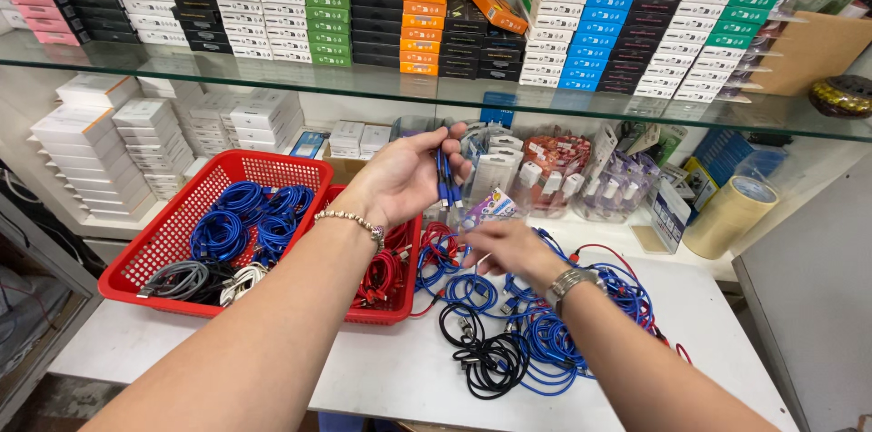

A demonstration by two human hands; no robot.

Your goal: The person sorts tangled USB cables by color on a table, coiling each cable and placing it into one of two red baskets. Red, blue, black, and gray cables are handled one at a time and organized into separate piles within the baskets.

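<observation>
Left hand [400, 179] grips blue cable ends [445, 179], right hand [509, 246] pinches its trailing part; basket [182, 214] part-filled at left, loose cables [536, 323] still heaped on surface [381, 377].

We take the basket [173, 232] as landmark; it sits on the tabletop [381, 368], left side. In it lie coiled cables [245, 223]. Right of the basket, a loose cable pile [527, 323] lies on the tabletop. Above that pile we see the right hand [509, 246]; the left hand [404, 179] is above the basket's right edge. Behind the basket stand stacked boxes [154, 132], under a glass shelf [409, 87]. Far right of the basket, a tape roll [731, 214].
</observation>
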